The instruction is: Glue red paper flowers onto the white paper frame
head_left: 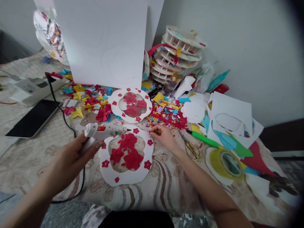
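Observation:
My left hand [70,160] is wrapped round the handle of a white hot glue gun [106,130]. Its nozzle points right, over the top of a scalloped white foam or card ring [108,177]. Small red flowers dot that ring, and larger red paper flowers [133,159] fill its opening. Beside the ring's upper right edge, my right hand [163,136] is closed with thumb and fingertips pinched; anything between them is too small to make out. Just behind lies a second white ring [113,113] with red pieces around its rim and red flowers inside.
Loose paper stars [77,113] and scraps cover the back. A phone [33,118] lies left, near the gun's black cable [64,117]. To the right are gold scissors [193,150], a green cutter [204,139] and yellow tape [215,163]. Stacked white tiers [175,60] stand behind.

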`<state>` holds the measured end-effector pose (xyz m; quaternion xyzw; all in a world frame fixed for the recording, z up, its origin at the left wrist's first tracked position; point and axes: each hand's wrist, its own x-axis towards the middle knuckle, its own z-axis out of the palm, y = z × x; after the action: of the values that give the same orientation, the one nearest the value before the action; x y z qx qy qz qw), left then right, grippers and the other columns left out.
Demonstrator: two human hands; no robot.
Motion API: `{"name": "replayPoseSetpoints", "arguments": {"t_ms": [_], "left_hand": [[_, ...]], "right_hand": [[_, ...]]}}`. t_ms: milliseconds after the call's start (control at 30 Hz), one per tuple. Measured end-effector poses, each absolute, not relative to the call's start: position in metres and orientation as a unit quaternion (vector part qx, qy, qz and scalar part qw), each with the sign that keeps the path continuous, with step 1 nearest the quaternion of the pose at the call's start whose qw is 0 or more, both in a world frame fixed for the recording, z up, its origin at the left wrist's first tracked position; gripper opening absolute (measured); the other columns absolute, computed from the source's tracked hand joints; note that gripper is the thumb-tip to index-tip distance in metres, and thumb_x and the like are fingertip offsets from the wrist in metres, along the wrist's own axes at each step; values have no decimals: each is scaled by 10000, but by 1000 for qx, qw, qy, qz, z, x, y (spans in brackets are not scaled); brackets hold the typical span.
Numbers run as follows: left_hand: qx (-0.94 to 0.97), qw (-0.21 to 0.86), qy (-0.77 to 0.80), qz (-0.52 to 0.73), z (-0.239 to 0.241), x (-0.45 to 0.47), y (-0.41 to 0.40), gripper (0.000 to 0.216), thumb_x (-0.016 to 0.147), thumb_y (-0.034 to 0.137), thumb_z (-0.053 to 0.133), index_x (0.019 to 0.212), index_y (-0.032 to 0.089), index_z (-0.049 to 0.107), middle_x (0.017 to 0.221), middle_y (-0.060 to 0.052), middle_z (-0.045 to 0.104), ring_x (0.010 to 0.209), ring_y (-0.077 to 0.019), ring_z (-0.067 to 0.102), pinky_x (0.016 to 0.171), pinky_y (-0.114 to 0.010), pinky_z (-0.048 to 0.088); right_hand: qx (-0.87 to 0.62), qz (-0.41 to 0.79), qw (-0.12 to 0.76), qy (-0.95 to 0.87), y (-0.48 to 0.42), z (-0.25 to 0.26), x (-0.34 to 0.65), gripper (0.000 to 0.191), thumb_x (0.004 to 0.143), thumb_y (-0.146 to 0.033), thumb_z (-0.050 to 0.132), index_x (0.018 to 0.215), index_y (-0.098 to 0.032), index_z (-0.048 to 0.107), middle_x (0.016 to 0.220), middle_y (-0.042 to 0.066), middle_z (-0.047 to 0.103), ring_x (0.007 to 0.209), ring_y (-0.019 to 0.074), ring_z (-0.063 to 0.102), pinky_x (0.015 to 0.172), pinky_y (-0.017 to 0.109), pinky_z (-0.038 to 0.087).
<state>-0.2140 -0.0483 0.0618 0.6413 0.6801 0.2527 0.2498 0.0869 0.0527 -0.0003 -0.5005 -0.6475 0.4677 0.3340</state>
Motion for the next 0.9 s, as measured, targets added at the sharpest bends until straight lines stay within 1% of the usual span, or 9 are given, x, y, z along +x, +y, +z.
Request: {"name": "replayPoseSetpoints", "arguments": {"t_ms": [167, 300, 433, 533, 733, 900], "left_hand": [[644, 250, 674, 262, 58, -214, -48, 271, 780, 503, 464, 772, 236, 501, 532, 38, 384, 458, -110, 367, 414, -225, 298], [642, 263, 680, 237, 59, -214, -48, 317, 792, 521, 459, 820, 208, 498, 560, 43, 397, 487, -109, 386, 437, -220, 315], [638, 255, 689, 232, 59, -214, -47, 357, 779, 552, 459, 755, 195, 474, 537, 52, 381, 473, -102, 374, 428, -214, 304], [638, 249, 689, 236, 60, -212, -46, 376, 771, 570, 459, 724, 197, 465, 526, 52, 387, 464, -102, 376, 425, -214, 302], [635, 258, 690, 235, 61, -210, -45, 372, 779, 564, 447, 785, 194, 486, 546, 47, 403, 487, -110, 398, 440, -222, 308], [639, 252, 687, 239, 61, -211, -45, 366, 770, 562, 450, 719, 200, 454, 528, 50, 382, 470, -104, 380, 429, -220, 300]], "right_hand": [[-486, 398, 312, -713, 48, -4, 85, 92, 768, -187, 561, 838, -197, 620, 768, 7, 657, 686, 131, 602, 649, 260, 478], [-472, 317, 286, -771, 45, 0, 83, 140, 780, -128, 528, 841, -205, 628, 818, 22, 659, 753, 147, 594, 703, 278, 466], [-445, 239, 282, -816, 44, 0, 81, 187, 772, -84, 516, 840, -215, 630, 817, 34, 638, 845, 178, 568, 762, 307, 451], [-436, 229, 297, -818, 44, -5, 80, 227, 772, -62, 496, 868, -221, 629, 825, 35, 635, 859, 187, 559, 778, 322, 452], [-429, 227, 318, -815, 41, -10, 79, 257, 795, -50, 470, 891, -226, 630, 871, 40, 645, 893, 194, 549, 822, 347, 447], [-426, 226, 327, -813, 38, -12, 79, 275, 800, -48, 465, 904, -232, 640, 885, 43, 649, 907, 200, 542, 837, 364, 444]]}}
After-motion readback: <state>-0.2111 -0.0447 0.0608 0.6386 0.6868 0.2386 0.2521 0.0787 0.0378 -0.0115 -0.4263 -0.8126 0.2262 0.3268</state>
